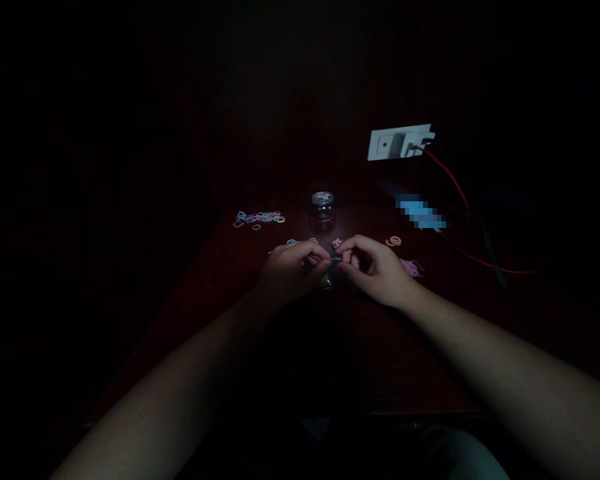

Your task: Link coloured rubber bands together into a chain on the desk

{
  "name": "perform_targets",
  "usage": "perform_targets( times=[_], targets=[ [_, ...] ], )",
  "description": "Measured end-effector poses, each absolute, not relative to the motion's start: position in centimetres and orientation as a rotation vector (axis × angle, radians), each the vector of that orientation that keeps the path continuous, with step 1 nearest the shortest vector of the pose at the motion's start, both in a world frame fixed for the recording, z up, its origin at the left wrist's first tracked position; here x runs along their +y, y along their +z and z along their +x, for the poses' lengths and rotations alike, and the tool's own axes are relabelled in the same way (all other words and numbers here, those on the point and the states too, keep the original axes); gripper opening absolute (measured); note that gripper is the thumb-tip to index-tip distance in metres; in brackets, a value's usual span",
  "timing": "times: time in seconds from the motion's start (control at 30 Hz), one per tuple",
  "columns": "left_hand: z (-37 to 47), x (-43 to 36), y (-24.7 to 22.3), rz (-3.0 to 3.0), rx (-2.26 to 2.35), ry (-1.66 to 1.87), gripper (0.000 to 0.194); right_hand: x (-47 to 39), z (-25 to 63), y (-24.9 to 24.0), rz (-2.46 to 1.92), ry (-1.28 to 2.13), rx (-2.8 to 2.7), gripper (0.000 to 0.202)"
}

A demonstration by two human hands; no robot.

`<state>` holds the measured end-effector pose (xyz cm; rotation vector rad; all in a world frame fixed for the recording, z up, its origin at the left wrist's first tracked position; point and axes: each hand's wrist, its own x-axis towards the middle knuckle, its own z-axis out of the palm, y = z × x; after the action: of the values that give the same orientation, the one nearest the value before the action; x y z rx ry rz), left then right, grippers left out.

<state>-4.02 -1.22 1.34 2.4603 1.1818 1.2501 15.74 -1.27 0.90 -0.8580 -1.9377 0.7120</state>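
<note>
Near the middle of the dark red table (pixel 380 360), my left hand (pixel 293 270) and my right hand (pixel 380 270) face each other, fingertips almost meeting. Both pinch a thin, pale greenish band (pixel 335 259) stretched between them; its exact kind is too small and dim to tell. Just behind the hands lies a small pink bundle (pixel 337 244), and some coloured bands (pixel 314 241) peek out past my left fingers. Below the fingertips a small shiny yellowish item (pixel 325 283) is partly hidden. Beside my right hand are a pink pile of thin strips (pixel 411 267) and orange rings (pixel 393 241).
A clear lidded jar (pixel 323 208) stands at the back. To its left is a heap of multicoloured small loops (pixel 260 218). A white charger (pixel 414 143) sits in the wall socket (pixel 380 145), with a red cable (pixel 447 170) trailing right. A blurred blue object (pixel 420 212) lies near it.
</note>
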Motion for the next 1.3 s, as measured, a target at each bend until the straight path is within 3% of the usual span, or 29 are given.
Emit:
perform_targets(
  times=[0.57, 0.87, 1.0, 1.13, 1.3],
  targets=[
    [-4.25, -1.02, 0.97, 2.496, 1.146, 1.14, 0.005, -1.18, 15.6, 1.02, -0.824, 0.496, -2.023, 0.005],
    [-4.56, -0.79, 0.61, 2.478, 1.177, 1.16, 0.002, -1.04, 15.91, 0.75, -0.851, 0.544, -1.979, 0.007],
    [-4.54, -0.9, 0.76, 2.485, 1.159, 1.16, 0.003, -1.28, 15.65, 0.87, -0.787, 0.557, -2.024, 0.02],
    [-4.42, -1.07, 1.0, 2.513, 1.117, 1.105, 0.002, -1.24, 15.48, 0.93, -0.769, 0.513, -2.081, 0.002],
    [-4.54, -1.03, 0.96, 2.507, 1.103, 1.093, 0.004, -1.0, 15.87, 0.94, -0.786, 0.478, -2.107, 0.006]
  ],
)
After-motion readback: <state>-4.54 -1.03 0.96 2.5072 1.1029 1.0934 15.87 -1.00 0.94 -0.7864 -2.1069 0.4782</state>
